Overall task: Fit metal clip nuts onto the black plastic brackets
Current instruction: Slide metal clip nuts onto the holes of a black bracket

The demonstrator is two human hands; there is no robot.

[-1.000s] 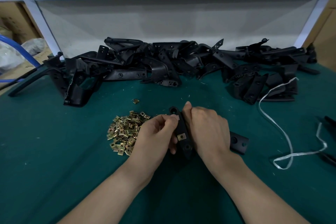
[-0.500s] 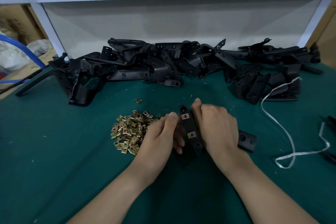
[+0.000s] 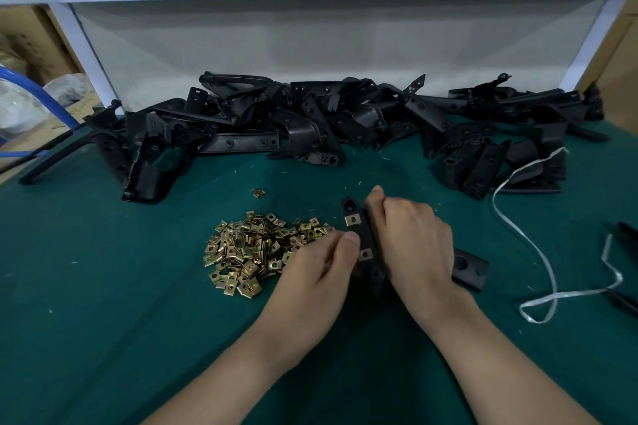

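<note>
A dark green cloth-covered table [image 3: 103,304] fills most of the frame. Across its upper middle runs a long heap of black plastic brackets [image 3: 310,121]. The right hand [image 3: 414,245] sits at centre right, its fingers curled round the right side of a narrow black plastic bracket strip [image 3: 362,238] that stands on edge at frame centre. The left hand [image 3: 317,272] is just left of it. Its thumb tip lies against the strip's left edge and its fingers are curled under; whether they grip cannot be told. Left of centre, touching the left hand, lies a pile of brass-coloured metal clip nuts [image 3: 248,252]. A white flat strap [image 3: 538,252] loops along the right side. A black plate with a round hole [image 3: 469,266] pokes out lower right of the right hand. Two fitted clip nuts sit on the strip, an upper one [image 3: 352,219] and a lower one [image 3: 366,255]. A stray clip nut [image 3: 259,193] lies above the pile.
</note>
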